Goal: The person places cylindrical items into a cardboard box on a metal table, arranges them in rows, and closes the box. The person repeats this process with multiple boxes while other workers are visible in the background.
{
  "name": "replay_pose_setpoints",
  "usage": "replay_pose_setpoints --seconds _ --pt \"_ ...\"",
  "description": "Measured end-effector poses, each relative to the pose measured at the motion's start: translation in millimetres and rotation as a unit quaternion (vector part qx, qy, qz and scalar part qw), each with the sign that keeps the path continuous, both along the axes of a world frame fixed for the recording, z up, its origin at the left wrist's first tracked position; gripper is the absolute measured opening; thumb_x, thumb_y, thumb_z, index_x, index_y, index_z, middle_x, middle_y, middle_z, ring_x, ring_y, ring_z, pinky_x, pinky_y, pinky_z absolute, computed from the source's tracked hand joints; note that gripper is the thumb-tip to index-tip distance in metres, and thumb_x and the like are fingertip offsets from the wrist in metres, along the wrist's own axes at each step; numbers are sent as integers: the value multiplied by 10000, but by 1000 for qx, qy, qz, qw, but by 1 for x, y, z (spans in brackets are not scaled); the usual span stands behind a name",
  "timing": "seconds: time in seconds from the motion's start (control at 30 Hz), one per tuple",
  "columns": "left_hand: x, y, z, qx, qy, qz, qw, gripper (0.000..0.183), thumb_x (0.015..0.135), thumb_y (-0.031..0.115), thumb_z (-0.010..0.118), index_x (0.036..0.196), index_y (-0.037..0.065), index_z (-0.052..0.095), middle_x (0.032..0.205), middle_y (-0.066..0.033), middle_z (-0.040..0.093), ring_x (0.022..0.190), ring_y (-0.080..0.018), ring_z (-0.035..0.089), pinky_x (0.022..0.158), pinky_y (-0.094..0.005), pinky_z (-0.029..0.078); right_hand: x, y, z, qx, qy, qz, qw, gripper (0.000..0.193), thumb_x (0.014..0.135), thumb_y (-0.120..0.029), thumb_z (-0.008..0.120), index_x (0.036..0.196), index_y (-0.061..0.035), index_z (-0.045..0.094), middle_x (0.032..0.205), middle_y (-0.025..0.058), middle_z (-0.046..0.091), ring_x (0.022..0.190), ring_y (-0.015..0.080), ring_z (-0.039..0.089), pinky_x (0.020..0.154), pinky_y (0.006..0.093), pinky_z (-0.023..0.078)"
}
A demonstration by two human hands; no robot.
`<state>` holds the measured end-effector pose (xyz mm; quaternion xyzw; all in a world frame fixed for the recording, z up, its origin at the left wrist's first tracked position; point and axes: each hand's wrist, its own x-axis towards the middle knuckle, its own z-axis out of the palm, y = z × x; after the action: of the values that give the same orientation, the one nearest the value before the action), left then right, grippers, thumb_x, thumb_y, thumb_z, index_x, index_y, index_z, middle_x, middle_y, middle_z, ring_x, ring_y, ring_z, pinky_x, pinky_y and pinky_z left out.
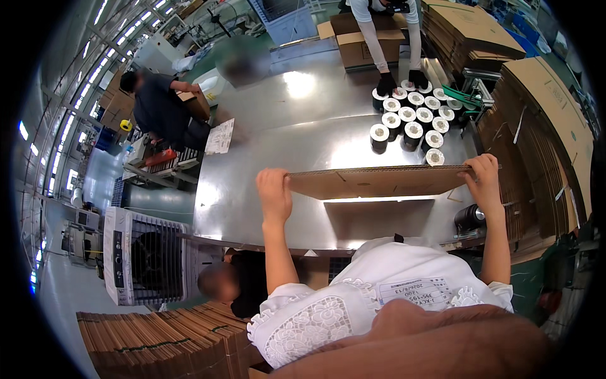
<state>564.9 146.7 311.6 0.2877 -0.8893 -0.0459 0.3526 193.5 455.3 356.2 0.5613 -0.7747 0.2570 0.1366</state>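
Observation:
A flat cardboard sheet (pixel 379 181), likely a folded carton, stands on edge in front of me above the metal table. My left hand (pixel 275 194) is closed on its left end. At the right end, my right hand (pixel 485 183) grips the top edge between thumb and fingers. Beyond the sheet sits a group of dark spools (pixel 413 131) with white round tops. A co-worker's dark-gloved hand (pixel 386 84) and second gloved hand (pixel 418 79) touch spools at the far side. Another dark spool (pixel 468 218) lies near my right forearm.
The shiny metal table (pixel 252 155) spans the middle. An open carton (pixel 369 49) stands at its far edge. Flattened cartons (pixel 536 145) are stacked at right, more cartons (pixel 164 341) at lower left. An air cooler (pixel 148 256) and two people are on the left.

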Motion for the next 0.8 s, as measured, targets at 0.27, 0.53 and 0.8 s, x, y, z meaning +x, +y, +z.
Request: replay_pose_setpoints --seconds 0.27,0.53,0.8 --pt "-36 16 -30 -30 -68 25 997 425 864 253 626 1277 182 558 1361 -106 442 1344 -337 320 1109 -583 142 14 -15 -35 60 47 -8 997 406 789 -243 687 1140 -80 567 1043 78 593 980 282 530 908 417 356" --pt "-29 35 -45 -1 -7 -25 1000 374 791 210 674 1162 247 650 1401 -74 417 1382 -327 251 1104 -595 -49 -26 -42 -39 190 -24 -66 979 438 920 -494 469 1099 -131 636 1088 80 623 1028 269 551 850 424 359" --pt "-46 41 -54 44 192 15 980 234 630 -15 557 629 192 666 953 33 510 1175 -233 476 1120 -544 -9 -49 -52 -27 290 -116 -28 950 623 835 -655 500 1110 -118 655 1083 143 649 1097 320 568 952 516 341"
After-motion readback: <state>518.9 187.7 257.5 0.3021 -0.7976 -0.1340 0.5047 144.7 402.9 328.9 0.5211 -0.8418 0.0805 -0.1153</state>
